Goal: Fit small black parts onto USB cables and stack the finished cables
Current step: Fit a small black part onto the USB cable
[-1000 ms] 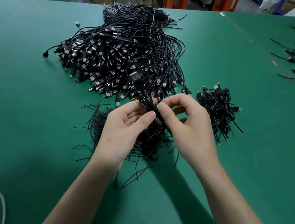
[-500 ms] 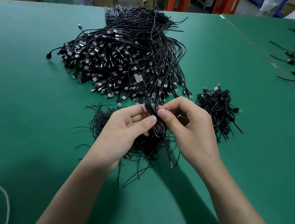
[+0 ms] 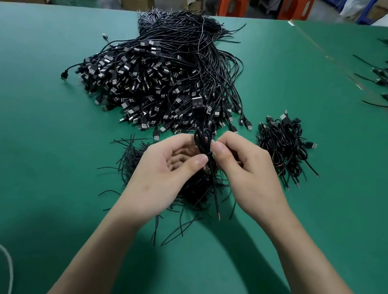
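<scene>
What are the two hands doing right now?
Left hand: holds the folded USB cable.
Right hand: pinches the same cable.

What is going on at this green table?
A person is working on one USB cable, folded into loops and pinched between the left hand and the right hand, just above a heap of thin black strands. A big pile of loose cables lies behind on the green table; a small stack of bundled cables sits to the right.
</scene>
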`<act>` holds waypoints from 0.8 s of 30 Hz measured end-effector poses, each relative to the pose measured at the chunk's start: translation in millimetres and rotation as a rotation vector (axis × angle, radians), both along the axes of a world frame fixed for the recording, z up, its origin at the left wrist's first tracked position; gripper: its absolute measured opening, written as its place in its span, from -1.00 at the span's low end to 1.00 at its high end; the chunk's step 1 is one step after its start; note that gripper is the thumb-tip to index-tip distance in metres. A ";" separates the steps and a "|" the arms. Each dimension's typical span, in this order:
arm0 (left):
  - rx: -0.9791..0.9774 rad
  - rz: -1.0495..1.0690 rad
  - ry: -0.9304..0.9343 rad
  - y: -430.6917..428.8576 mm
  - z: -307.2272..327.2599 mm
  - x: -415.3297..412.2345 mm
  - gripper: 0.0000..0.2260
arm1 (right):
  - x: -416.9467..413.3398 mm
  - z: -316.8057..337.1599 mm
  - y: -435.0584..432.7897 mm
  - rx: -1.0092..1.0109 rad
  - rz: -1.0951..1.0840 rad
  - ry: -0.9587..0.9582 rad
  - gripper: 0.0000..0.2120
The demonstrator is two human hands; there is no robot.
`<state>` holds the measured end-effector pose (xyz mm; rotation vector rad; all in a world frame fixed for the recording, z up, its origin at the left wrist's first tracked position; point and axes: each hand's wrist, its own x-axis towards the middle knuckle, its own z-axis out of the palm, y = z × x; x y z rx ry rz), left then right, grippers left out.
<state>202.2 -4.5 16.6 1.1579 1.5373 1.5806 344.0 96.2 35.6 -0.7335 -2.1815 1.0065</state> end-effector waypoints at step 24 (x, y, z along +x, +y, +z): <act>0.056 0.053 -0.023 29.9 -3.0 4.8 -0.77 | 7.1 -9.0 8.9 -0.313 -0.089 0.179 -0.83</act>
